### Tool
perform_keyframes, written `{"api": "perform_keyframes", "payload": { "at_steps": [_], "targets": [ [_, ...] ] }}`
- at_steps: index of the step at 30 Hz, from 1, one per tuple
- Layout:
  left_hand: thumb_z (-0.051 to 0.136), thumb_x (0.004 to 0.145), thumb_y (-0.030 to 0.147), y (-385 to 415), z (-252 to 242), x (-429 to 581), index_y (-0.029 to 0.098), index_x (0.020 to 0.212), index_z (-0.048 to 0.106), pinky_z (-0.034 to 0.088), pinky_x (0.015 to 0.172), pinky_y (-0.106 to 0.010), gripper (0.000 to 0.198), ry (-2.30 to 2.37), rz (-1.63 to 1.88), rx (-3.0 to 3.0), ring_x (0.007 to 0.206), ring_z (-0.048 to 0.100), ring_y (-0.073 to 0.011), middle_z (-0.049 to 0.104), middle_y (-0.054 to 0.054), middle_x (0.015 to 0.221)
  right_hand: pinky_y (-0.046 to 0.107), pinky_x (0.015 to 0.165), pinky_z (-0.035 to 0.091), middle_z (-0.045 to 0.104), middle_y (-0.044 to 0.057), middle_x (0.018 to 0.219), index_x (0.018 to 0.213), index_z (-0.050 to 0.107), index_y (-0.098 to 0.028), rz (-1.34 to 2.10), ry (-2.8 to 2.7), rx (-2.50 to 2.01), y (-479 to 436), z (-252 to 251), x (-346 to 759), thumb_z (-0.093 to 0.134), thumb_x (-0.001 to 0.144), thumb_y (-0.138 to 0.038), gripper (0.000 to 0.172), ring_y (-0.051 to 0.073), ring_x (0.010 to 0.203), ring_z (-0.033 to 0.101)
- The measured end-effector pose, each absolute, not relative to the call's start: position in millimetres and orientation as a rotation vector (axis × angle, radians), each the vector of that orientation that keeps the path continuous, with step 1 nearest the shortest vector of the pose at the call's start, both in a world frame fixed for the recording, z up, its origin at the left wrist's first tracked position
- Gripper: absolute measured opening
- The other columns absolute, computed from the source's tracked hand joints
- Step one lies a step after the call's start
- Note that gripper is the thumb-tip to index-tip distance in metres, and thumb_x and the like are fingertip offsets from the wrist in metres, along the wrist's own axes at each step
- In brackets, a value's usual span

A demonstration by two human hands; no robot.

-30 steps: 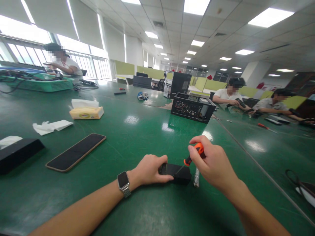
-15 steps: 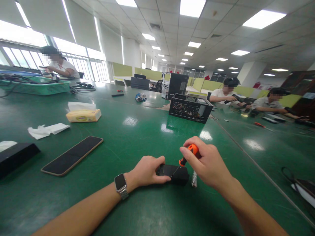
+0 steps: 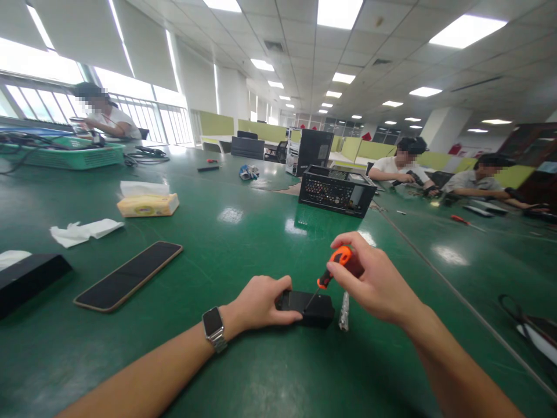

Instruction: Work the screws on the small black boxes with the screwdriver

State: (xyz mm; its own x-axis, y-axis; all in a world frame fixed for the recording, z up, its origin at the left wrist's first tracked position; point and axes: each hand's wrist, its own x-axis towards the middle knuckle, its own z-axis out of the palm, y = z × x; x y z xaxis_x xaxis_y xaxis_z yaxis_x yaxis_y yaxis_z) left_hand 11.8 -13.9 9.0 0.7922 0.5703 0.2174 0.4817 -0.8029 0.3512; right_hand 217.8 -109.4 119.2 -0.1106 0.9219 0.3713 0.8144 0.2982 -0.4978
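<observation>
On the green table, my left hand (image 3: 261, 303) grips the left end of a small black box-shaped device (image 3: 321, 310), thumb along its near side and fingers behind it. My right hand (image 3: 375, 280) holds a screwdriver (image 3: 337, 259) by its orange and black handle, between thumb and fingers. The screwdriver is tilted, and its thin shaft runs down to the top of the device, close to my left thumb. Just right of the device lies a silvery, crinkled, narrow piece (image 3: 344, 313); I cannot make out what it is.
Left of my hands lie a phone (image 3: 130, 275), a crumpled tissue (image 3: 85, 231), a yellow tissue pack (image 3: 148, 203) and a black box (image 3: 30, 280). Ahead stands an open computer case (image 3: 335, 194). A green basket (image 3: 73, 157) holds cables. Several people sit farther off.
My right hand has shifted slightly right, and its fingers have loosened around the screwdriver handle, showing more of it. The handle leans farther right. My left hand and the device stay in place.
</observation>
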Motion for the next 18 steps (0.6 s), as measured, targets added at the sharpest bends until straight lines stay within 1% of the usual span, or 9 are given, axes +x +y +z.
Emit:
{"api": "perform_keyframes", "payload": {
  "at_steps": [2,5,7,9,11,14,18],
  "targets": [
    [0.063,0.076,0.06,-13,9,12,0.02,0.084,0.053,0.029,0.049,-0.021,0.042,0.809,0.458,2.708,0.054,0.054,-0.0147,0.057,0.002,0.063,0.022,0.049,0.033,0.055,-0.006,0.061,0.103,0.051,-0.022,0.176,-1.954,-1.561,-109,118,219,0.05,0.087,-0.029,0.018,0.012,0.049,0.049],
    [0.063,0.076,0.06,-13,9,12,0.02,0.085,0.053,0.029,0.05,-0.021,0.042,0.811,0.456,2.717,0.055,0.055,-0.0151,0.058,0.002,0.064,0.023,0.052,0.034,0.055,-0.005,0.059,0.092,0.055,-0.022,0.001,-1.951,-1.564,-111,113,213,0.05,0.087,-0.031,0.012,0.012,0.051,0.049],
    [0.064,0.075,0.059,-13,9,12,0.021,0.086,0.054,0.028,0.05,-0.022,0.041,0.824,0.448,2.723,0.055,0.056,-0.0154,0.058,0.002,0.064,0.024,0.053,0.034,0.055,-0.003,0.058,0.083,0.055,-0.021,-0.1,-1.895,-1.545,-111,108,206,0.051,0.088,-0.038,0.018,0.013,0.051,0.05],
    [0.064,0.075,0.06,-14,9,12,0.021,0.086,0.054,0.028,0.05,-0.022,0.042,0.833,0.447,2.732,0.056,0.056,-0.0158,0.058,0.002,0.063,0.024,0.054,0.034,0.055,-0.003,0.057,0.079,0.055,-0.021,-0.161,-1.831,-1.518,-110,102,201,0.05,0.089,-0.041,0.023,0.012,0.05,0.05],
    [0.063,0.076,0.06,-14,8,12,0.02,0.085,0.053,0.028,0.05,-0.022,0.042,0.83,0.449,2.74,0.056,0.056,-0.0162,0.058,0.002,0.064,0.024,0.054,0.034,0.056,-0.003,0.058,0.08,0.054,-0.02,-0.174,-1.822,-1.483,-108,99,200,0.048,0.09,-0.038,0.021,0.012,0.05,0.051],
    [0.062,0.076,0.061,-14,7,12,0.02,0.085,0.053,0.028,0.05,-0.022,0.043,0.829,0.45,2.74,0.057,0.057,-0.0165,0.059,0.002,0.065,0.024,0.054,0.035,0.056,-0.004,0.059,0.085,0.052,-0.02,-0.114,-1.88,-1.451,-106,100,203,0.047,0.09,-0.031,0.013,0.012,0.052,0.052],
    [0.062,0.076,0.061,-14,6,12,0.02,0.086,0.053,0.027,0.05,-0.022,0.043,0.832,0.454,2.732,0.056,0.056,-0.0165,0.058,0.002,0.064,0.024,0.056,0.035,0.056,-0.005,0.06,0.093,0.049,-0.02,0.01,-1.946,-1.481,-105,105,206,0.046,0.089,-0.028,0.009,0.013,0.054,0.053]
  ]
}}
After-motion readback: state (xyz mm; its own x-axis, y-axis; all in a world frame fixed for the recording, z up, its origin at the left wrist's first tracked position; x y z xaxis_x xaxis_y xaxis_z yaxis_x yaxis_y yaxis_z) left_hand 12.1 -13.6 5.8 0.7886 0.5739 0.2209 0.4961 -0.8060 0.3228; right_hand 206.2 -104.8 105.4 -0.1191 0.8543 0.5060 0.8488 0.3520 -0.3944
